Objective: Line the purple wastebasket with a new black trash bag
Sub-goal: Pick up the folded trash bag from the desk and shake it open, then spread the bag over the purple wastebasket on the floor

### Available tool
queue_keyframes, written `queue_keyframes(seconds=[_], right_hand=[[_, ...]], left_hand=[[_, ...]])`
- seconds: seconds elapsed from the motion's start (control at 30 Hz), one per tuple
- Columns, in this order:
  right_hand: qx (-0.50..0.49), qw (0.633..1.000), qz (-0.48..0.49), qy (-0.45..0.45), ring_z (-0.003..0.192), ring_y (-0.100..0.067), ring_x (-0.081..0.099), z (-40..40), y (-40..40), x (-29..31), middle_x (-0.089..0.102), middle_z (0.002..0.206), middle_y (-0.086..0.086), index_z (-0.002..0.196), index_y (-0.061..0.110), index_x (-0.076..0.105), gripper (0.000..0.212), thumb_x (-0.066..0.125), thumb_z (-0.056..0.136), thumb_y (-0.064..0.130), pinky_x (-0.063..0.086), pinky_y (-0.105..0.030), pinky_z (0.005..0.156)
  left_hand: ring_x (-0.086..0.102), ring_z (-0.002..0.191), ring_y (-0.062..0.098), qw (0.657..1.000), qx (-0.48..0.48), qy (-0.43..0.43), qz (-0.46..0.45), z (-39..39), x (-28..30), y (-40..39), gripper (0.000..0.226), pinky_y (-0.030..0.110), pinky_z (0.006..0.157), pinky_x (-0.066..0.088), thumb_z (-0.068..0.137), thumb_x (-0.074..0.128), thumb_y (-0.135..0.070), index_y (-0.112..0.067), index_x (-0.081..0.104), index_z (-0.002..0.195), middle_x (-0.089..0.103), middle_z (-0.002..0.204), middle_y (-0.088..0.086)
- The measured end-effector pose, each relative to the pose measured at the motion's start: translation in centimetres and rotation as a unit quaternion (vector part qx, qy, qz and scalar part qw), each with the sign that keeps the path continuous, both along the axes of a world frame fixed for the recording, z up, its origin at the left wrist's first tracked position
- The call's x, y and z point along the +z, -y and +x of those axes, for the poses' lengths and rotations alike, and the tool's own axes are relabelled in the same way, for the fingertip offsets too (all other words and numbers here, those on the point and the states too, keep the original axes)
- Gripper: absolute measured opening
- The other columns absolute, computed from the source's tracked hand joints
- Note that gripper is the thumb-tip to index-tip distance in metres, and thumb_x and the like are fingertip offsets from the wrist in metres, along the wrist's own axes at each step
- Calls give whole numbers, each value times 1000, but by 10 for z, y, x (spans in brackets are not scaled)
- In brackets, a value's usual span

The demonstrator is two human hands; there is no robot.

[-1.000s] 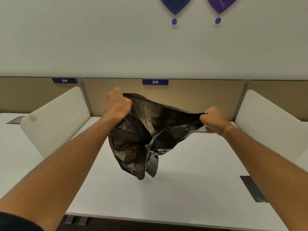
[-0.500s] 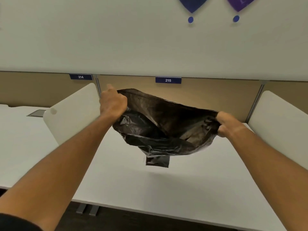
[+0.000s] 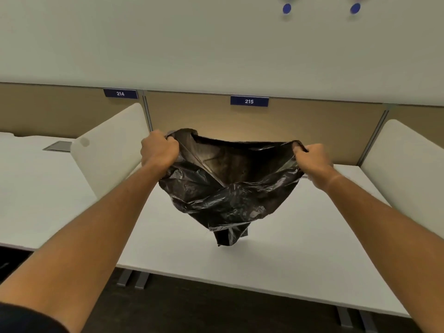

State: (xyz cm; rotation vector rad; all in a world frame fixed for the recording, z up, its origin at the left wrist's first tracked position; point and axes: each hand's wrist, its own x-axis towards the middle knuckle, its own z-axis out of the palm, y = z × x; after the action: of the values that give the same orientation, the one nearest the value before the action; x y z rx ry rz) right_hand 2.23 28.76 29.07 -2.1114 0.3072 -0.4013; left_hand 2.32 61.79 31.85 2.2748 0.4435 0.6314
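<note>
A crumpled black trash bag [image 3: 228, 195] hangs in the air above the white desk [image 3: 288, 255], its mouth stretched wide between my two hands. My left hand [image 3: 158, 150] grips the bag's rim on the left side. My right hand [image 3: 312, 159] is clenched on the rim at the right. The bag's bottom corner dangles just above the desk surface. The purple wastebasket is not in view.
White divider panels stand on the desk at left [image 3: 110, 150] and right [image 3: 403, 164]. A tan partition [image 3: 312, 131] with number plates 214 and 215 runs along the back. A grey cable hatch [image 3: 57, 146] sits in the neighbouring desk. Dark floor and desk legs lie below the front edge.
My hands have pulled farther apart, spreading the bag's mouth wider. The bag has filled out and hangs lower in a funnel shape. The view has shifted right and down.
</note>
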Motion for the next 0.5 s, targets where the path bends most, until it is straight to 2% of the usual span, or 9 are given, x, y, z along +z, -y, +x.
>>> queue_keyframes(seconds=[0.2, 0.37, 0.43, 0.5], right_hand=[[75, 995, 33, -48, 51, -20, 38, -22, -31, -25, 45, 60, -7, 70, 7, 58, 40, 53, 96, 38, 29, -26, 42], [146, 986, 48, -71, 51, -19, 34, -47, -67, -47, 44, 56, -6, 66, 10, 54, 35, 56, 94, 29, 26, -20, 39], [182, 978, 61, -82, 56, -21, 37, -61, -83, -54, 45, 60, -9, 69, 6, 57, 30, 56, 94, 23, 29, -25, 44], [211, 971, 71, -88, 59, -22, 41, -76, -98, -62, 49, 64, -10, 75, 1, 62, 31, 58, 93, 26, 33, -30, 48]], left_hand=[[54, 83, 28, 999, 38, -17, 2, -49, -20, -25, 27, 37, 69, 42, 96, 47, -20, -2, 61, 110, 60, 98, 14], [51, 84, 29, 994, 100, -43, 9, -110, -42, -51, 29, 37, 69, 41, 96, 44, -19, -2, 58, 115, 60, 106, 18], [56, 90, 35, 991, 117, -60, 3, -135, -53, -63, 30, 39, 71, 45, 94, 43, -20, -2, 58, 114, 60, 109, 20], [58, 97, 38, 989, 132, -71, -3, -160, -64, -74, 31, 41, 75, 47, 94, 42, -20, -2, 58, 113, 61, 112, 21]])
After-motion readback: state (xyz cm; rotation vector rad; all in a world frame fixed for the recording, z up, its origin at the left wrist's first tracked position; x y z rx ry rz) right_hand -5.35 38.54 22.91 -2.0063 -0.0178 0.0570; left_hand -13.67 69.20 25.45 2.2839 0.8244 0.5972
